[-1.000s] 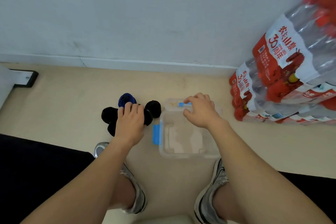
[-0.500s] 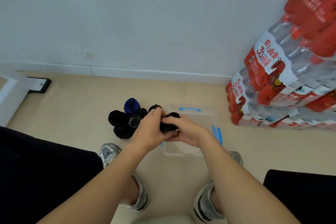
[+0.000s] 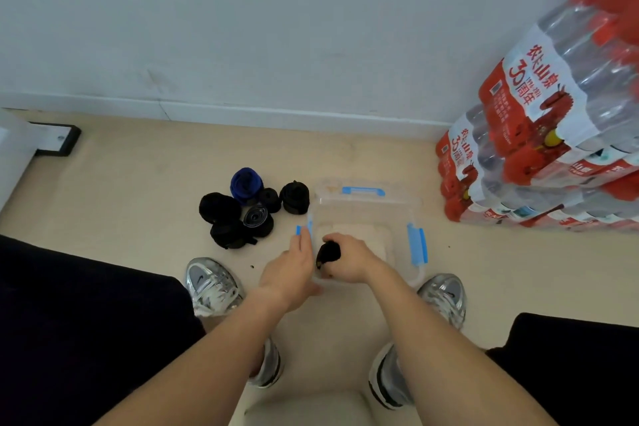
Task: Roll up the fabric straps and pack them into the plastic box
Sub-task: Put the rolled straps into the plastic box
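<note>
Risk | black strap roll (image 3: pixel 329 254) may unwind once dropped into plastic box (image 3: pixel 366 214) | my right hand (image 3: pixel 349 263) grips it | left hand (image 3: pixel 290 270) flat, empty

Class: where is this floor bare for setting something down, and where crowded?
Bare: beige floor between the rolled black and blue straps and the white skirting; also between the clear plastic box and the red-labelled bottle packs. Crowded: between straps and box.

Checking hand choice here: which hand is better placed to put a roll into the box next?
Right. The right hand grips a black roll over the open box. The left hand, fingers straight, is at the box's left edge and holds nothing; the other rolls lie on the floor.
</note>
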{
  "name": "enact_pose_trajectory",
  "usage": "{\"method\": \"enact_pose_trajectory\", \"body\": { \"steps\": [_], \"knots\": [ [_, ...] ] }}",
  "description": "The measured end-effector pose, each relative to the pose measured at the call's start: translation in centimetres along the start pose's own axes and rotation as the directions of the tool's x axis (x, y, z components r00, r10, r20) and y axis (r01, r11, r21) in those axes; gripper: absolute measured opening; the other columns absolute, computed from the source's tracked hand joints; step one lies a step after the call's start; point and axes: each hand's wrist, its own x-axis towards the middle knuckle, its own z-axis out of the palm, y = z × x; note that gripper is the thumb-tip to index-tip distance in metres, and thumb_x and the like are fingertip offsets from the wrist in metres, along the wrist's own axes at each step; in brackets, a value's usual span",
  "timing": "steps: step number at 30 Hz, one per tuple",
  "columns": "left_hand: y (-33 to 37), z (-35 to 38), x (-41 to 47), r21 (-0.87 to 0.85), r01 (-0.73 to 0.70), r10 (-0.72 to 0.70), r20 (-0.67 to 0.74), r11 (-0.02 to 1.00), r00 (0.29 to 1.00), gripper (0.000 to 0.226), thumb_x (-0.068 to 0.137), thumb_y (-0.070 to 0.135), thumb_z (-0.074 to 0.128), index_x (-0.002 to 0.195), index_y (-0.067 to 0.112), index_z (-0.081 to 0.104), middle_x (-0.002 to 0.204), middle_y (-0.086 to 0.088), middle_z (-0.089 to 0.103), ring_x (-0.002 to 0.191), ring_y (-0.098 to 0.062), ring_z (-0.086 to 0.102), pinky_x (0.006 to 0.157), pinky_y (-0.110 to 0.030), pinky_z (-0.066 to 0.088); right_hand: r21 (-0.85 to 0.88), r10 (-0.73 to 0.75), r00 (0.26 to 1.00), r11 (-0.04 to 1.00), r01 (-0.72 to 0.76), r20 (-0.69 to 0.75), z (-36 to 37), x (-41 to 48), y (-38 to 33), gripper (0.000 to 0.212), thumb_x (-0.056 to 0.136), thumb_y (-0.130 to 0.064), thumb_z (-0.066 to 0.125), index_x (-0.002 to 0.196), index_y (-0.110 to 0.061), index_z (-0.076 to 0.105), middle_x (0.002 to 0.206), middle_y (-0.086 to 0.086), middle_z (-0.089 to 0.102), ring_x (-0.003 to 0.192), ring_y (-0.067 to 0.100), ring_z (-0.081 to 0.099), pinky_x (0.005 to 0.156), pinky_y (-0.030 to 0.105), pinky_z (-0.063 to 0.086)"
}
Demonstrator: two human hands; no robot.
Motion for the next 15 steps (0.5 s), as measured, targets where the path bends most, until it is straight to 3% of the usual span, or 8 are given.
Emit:
{"method": "enact_pose_trajectory", "body": {
  "steps": [2,5,8,10,12,15],
  "knots": [
    [-0.2,0.3,0.3,0.009,-0.014,0.014,-0.002,1.000,1.000,0.128,0.092,0.047,0.081,0.169,0.004,-0.011,0.168,-0.016,0.023,0.118,-0.036,0.065,0.085,-0.048,0.058,-0.009,0.027,0.993,1.000,-0.026,0.111,0.4,0.6,-0.5,0.055,0.089,-0.032,0.069,0.142,-0.022,0.061,0.122,0.001,0.066,0.118,0.028,0.062,0.096,0.035,0.050],
    [-0.8,0.4,0.7,-0.028,-0.039,0.039,0.011,0.999,0.999,0.117,0.089,0.042,0.077,0.167,0.007,-0.003,0.158,-0.011,0.030,0.118,-0.035,0.062,0.079,-0.046,0.055,-0.066,0.036,0.993,0.997,-0.029,0.108,0.2,1.7,-0.4,0.048,0.092,-0.027,0.066,0.139,-0.020,0.063,0.130,0.006,0.068,0.123,0.031,0.064,0.093,0.033,0.048],
    [-2.1,-0.7,1.0,-0.014,-0.110,0.110,-0.036,0.994,0.993,0.074,0.087,0.036,0.061,0.149,0.011,0.030,0.136,-0.006,0.041,0.113,-0.034,0.060,0.081,-0.051,0.056,-0.114,0.065,0.990,0.992,-0.050,0.127,-0.2,2.3,0.1,0.072,0.093,-0.035,0.075,0.159,-0.020,0.048,0.153,0.009,0.059,0.136,0.031,0.059,0.100,0.033,0.050],
    [-3.0,-1.7,1.5,-0.032,-0.120,0.115,-0.145,0.992,0.983,0.044,0.086,0.034,0.057,0.126,0.018,0.045,0.121,0.001,0.046,0.096,-0.030,0.060,0.069,-0.044,0.050,-0.085,0.085,0.986,0.994,-0.073,0.145,-0.3,2.5,0.3,0.083,0.092,-0.047,0.076,0.164,-0.021,0.042,0.156,0.007,0.055,0.132,0.028,0.060,0.098,0.033,0.052],
    [-3.4,-2.7,2.5,-0.100,-0.045,0.014,-0.293,0.994,0.956,0.025,0.091,0.025,0.057,0.115,0.020,0.051,0.114,0.004,0.049,0.080,-0.024,0.055,0.060,-0.037,0.039,-0.057,0.084,0.989,0.995,-0.078,0.124,-0.2,2.8,0.9,0.070,0.097,-0.060,0.065,0.153,-0.019,0.055,0.147,0.008,0.062,0.122,0.027,0.062,0.099,0.037,0.052],
    [-2.8,-4.5,4.8,-0.297,0.057,-0.193,-0.454,0.953,0.870,0.025,0.099,0.014,0.056,0.124,0.015,0.058,0.124,-0.004,0.053,0.086,-0.031,0.062,0.064,-0.044,0.050,0.056,0.083,0.997,0.995,-0.082,-0.007,-0.1,2.7,1.6,0.057,0.108,-0.061,0.042,0.131,-0.017,0.069,0.130,0.006,0.070,0.119,0.031,0.066,0.095,0.039,0.049]
  ]
}}
